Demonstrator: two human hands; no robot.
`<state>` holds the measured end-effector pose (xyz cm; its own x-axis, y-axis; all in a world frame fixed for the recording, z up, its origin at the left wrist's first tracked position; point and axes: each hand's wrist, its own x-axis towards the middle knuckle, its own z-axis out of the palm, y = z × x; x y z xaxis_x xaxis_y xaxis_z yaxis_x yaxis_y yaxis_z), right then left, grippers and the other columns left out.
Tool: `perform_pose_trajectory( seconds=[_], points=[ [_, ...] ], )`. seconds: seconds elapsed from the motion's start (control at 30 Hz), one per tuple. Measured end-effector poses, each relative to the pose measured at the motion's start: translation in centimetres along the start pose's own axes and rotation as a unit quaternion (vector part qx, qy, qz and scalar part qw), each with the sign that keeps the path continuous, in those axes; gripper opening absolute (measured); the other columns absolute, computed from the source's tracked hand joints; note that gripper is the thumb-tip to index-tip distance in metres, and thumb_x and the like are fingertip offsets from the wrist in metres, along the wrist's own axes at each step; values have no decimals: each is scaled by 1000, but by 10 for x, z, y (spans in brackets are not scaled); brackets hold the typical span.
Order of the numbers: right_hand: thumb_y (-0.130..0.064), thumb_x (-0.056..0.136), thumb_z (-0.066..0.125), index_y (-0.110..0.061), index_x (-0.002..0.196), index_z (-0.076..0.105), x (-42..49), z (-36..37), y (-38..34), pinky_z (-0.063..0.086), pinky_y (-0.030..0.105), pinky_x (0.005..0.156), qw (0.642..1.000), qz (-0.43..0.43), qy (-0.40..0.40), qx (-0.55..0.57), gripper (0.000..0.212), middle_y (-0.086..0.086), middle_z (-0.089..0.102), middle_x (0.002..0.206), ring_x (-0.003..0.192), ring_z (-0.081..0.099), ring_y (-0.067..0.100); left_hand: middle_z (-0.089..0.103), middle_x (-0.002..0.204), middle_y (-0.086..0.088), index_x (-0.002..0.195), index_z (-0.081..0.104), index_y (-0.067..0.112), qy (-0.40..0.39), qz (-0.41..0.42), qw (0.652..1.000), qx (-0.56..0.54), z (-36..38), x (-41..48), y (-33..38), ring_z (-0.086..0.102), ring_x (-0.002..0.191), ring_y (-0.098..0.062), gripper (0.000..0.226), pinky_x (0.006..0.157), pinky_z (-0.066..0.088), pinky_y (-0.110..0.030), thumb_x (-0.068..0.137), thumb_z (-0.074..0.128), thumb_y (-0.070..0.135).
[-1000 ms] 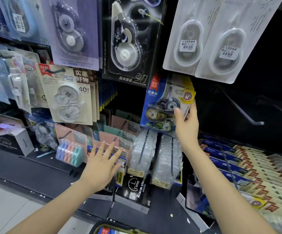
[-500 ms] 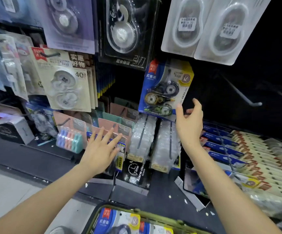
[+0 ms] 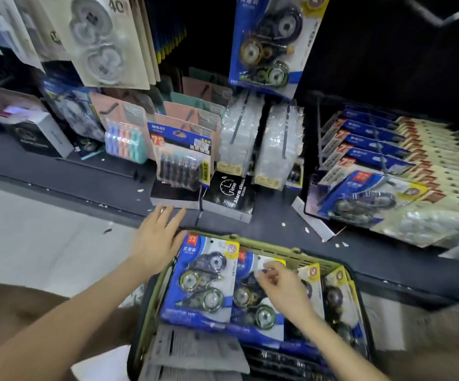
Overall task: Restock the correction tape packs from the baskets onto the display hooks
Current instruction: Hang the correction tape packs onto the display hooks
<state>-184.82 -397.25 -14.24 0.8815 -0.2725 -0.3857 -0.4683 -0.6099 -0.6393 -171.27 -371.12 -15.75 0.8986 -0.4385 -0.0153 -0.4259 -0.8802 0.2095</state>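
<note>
An olive green basket (image 3: 266, 244) stands low in front of the shelf with several blue correction tape packs upright in it. The leftmost pack (image 3: 200, 279) faces me. My right hand (image 3: 280, 287) is over the pack beside it (image 3: 253, 309), fingers curled down at its top edge; whether they grip it is blurred. My left hand (image 3: 156, 237) hovers with spread fingers at the basket's far left corner, holding nothing. One matching blue pack (image 3: 272, 42) hangs on a display hook above.
A black alarm clock box (image 3: 229, 193) sits on the dark shelf ledge (image 3: 85, 180). Clear packets (image 3: 239, 133) and other carded goods hang behind it. Rows of blue and cream packs (image 3: 374, 149) lie at right. A bare hook (image 3: 432, 15) juts out at the top right.
My view has tipped down to the basket. My right hand let go of the hanging pack and dropped onto the packs in the basket. My left hand came down from the shelf goods.
</note>
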Motion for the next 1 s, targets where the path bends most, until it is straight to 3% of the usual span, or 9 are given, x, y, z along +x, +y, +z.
perform_pose_trajectory(
  seconds=[0.1, 0.2, 0.37, 0.5, 0.6, 0.67, 0.8, 0.83, 1.0],
  points=[
    [-46, 93, 62, -7, 128, 56, 0, 34, -8, 44, 29, 74, 999, 30, -35, 24, 53, -4, 63, 87, 87, 60, 16, 51, 143, -22, 146, 44, 4, -41, -68, 995, -63, 30, -40, -5, 44, 134, -44, 81, 108, 41, -54, 100, 10, 61],
    [-56, 87, 65, -7, 140, 45, 4, 65, -22, 44, 31, 79, 995, 80, -48, 34, 74, 3, 65, 117, 110, 61, 24, 43, 150, -20, 152, 30, 5, -45, -170, 972, -158, 46, -67, 8, 36, 139, -42, 74, 113, 32, -52, 101, 23, 58],
    [-45, 86, 71, -12, 107, 51, -1, 85, -30, 36, 31, 65, 994, 107, -6, 24, 44, 1, 61, 94, 83, 56, 19, 28, 158, -15, 156, 14, 8, -76, -198, 950, -231, 54, -83, 20, 30, 143, -28, 66, 116, 28, -40, 103, 38, 39],
    [-15, 84, 76, -14, 88, 56, -1, 85, -34, 52, 41, 77, 964, 110, -27, 242, 21, 6, 69, 95, 88, 65, 25, 25, 158, -11, 158, 8, 12, -113, -208, 930, -282, 45, -81, 18, 29, 143, -26, 72, 116, 28, -40, 102, 39, 45],
    [1, 86, 70, -13, 83, 53, -9, 75, -40, 54, 39, 74, 930, 87, -55, 354, 22, 10, 70, 88, 79, 65, 23, 36, 151, -9, 153, 25, 14, -124, -226, 913, -316, 33, -79, 17, 32, 141, -27, 91, 114, 31, -45, 86, 38, 75],
    [2, 87, 68, -12, 84, 52, -16, 63, -42, 51, 26, 62, 919, 68, -68, 383, 22, 5, 69, 79, 69, 64, 16, 55, 129, -2, 132, 48, 25, -80, -239, 886, -388, 20, -77, 23, 53, 122, -25, 82, 102, 43, -46, 71, 48, 80],
    [4, 87, 68, -6, 94, 56, -31, 30, -43, 53, 26, 66, 897, 34, -97, 429, 17, 7, 74, 84, 73, 68, 19, 71, 113, -13, 122, 60, 16, -74, -293, 661, -687, -7, -71, 42, 70, 93, -31, 64, 88, 55, -49, 64, 84, 26],
    [2, 88, 68, -6, 99, 57, -36, 23, -43, 55, 27, 66, 899, 30, -113, 421, 17, 8, 74, 86, 74, 69, 18, 72, 109, -16, 121, 61, 9, -79, -289, 637, -710, -14, -70, 44, 70, 86, -30, 59, 83, 56, -46, 66, 81, 12],
    [-25, 78, 82, -27, 120, 55, -65, 32, -20, 51, 26, 96, 943, -11, -278, 183, 50, -5, 66, 119, 105, 63, 6, 72, 95, -7, 117, 57, 9, 60, -288, 686, -665, -50, -59, 28, 70, 71, -16, 37, 63, 59, -30, 85, 68, -5]
  ],
)
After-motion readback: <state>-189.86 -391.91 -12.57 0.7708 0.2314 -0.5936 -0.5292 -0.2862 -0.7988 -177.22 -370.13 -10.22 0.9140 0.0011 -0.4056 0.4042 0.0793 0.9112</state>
